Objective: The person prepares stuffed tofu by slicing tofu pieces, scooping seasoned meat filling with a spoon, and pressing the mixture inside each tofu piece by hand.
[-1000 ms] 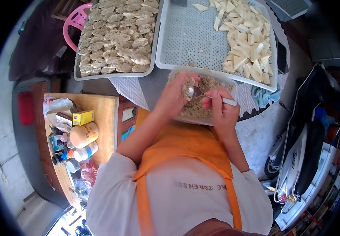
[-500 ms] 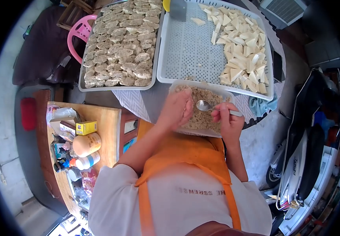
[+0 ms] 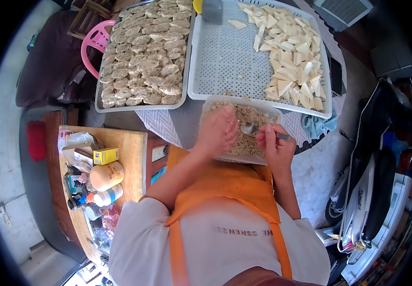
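A metal spoon (image 3: 248,128) is in my right hand (image 3: 279,145), pinched by the handle, with its bowl down in a crumbly brown filling (image 3: 244,147). The filling lies in a translucent plastic tub (image 3: 278,113) at the table's near edge. Over the left side of that tub, my left hand (image 3: 218,133) is curled with its fingers together; whatever it holds is hidden from me. Beyond the tub, a perforated white tray (image 3: 227,57) carries many pale, mostly triangular pieces (image 3: 289,59) on its right side.
At the far left, a metal tray (image 3: 141,108) bears rows of filled pieces (image 3: 146,57). A scraper (image 3: 212,11) with a yellow handle rests at the white tray's far edge. Bottles and boxes crowd a wooden cabinet (image 3: 132,162) to the left. A blue cloth (image 3: 318,125) lies at the right.
The spoon's bowl has gone from above the filling down into it, and its handle has tilted. My left hand has shifted slightly right and stays curled.
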